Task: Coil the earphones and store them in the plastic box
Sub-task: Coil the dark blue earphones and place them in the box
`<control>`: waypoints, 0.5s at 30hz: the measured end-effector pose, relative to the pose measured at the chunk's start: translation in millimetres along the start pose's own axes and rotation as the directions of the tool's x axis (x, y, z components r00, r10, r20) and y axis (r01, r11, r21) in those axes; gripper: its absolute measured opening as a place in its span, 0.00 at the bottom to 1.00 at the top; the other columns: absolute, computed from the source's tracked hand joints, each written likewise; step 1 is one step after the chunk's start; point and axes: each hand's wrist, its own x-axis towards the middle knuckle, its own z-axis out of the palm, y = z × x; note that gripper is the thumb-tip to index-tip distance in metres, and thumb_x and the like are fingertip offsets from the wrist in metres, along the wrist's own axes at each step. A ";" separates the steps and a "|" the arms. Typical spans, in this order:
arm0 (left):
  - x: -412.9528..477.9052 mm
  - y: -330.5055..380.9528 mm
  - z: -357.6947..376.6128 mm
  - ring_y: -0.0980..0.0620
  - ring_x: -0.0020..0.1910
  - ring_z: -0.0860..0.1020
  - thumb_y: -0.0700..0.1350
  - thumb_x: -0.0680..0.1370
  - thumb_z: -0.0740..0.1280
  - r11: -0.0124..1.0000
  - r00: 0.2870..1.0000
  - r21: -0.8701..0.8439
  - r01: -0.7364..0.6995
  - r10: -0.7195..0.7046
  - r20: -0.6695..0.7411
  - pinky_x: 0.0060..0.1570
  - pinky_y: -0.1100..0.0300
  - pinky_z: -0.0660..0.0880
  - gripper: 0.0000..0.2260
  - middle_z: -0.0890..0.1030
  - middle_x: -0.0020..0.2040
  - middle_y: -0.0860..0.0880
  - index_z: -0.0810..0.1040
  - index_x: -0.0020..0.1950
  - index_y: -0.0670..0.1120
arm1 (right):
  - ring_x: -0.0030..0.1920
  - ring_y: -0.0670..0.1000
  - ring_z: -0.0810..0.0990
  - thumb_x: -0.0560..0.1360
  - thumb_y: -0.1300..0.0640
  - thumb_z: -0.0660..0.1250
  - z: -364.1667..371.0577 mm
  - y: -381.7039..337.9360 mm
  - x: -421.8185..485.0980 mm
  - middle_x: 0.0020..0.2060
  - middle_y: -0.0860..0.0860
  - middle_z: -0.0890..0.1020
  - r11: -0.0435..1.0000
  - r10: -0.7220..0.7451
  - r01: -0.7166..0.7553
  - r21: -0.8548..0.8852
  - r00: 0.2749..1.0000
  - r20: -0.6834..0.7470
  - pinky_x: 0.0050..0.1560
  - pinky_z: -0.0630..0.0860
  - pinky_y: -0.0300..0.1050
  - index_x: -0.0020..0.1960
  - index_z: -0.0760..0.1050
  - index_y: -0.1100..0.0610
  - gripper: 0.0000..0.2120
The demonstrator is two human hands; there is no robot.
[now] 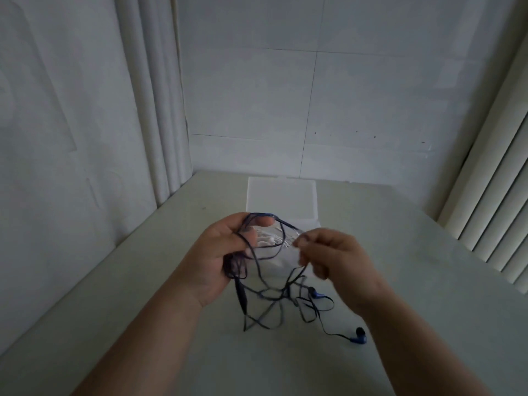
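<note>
Dark blue earphones (268, 298) hang in a tangle between my hands above the table. My left hand (225, 252) is shut on several loops of the cable wound around its fingers. My right hand (328, 252) pinches a strand of the same cable. Two blue earbuds (360, 335) and loose cable lie on the table below. The clear plastic box (281, 261) sits just behind my hands, mostly hidden, with white earphones (271, 238) inside. Its open lid (282, 198) stands behind it.
The pale table (400, 252) runs to a white wall at the back. White curtains hang at the left, and slatted blinds (491, 195) stand at the right edge.
</note>
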 end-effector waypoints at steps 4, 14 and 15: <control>0.4 4.4 -6.5 0.52 0.28 0.54 0.37 0.59 0.67 0.996 0.998 -0.079 0.045 -0.042 0.038 0.23 0.66 0.54 0.22 0.62 0.32 0.48 0.83 0.52 0.44 | 0.27 0.49 0.68 0.76 0.66 0.64 -27.4 -8.4 2.5 0.26 0.53 0.78 0.964 -0.084 0.136 0.228 0.971 -0.223 0.28 0.64 0.39 0.36 0.82 0.55 0.14; 8.8 4.0 -9.7 0.53 0.22 0.64 0.32 0.74 0.58 0.990 0.892 -0.137 -0.036 -0.030 -0.451 0.25 0.64 0.58 0.13 0.64 0.25 0.51 0.81 0.42 0.44 | 0.30 0.48 0.72 0.80 0.53 0.57 -47.2 -10.4 7.6 0.31 0.49 0.76 0.818 0.006 0.303 0.489 0.846 -0.534 0.36 0.69 0.44 0.35 0.74 0.53 0.16; 9.4 3.2 -11.9 0.53 0.21 0.63 0.32 0.75 0.58 0.997 0.861 -0.071 -0.016 -0.023 -0.509 0.25 0.64 0.57 0.13 0.64 0.25 0.51 0.80 0.43 0.44 | 0.27 0.47 0.70 0.80 0.54 0.57 -49.1 -11.9 7.3 0.29 0.48 0.74 0.823 0.025 0.289 0.488 0.841 -0.540 0.31 0.66 0.42 0.36 0.72 0.53 0.16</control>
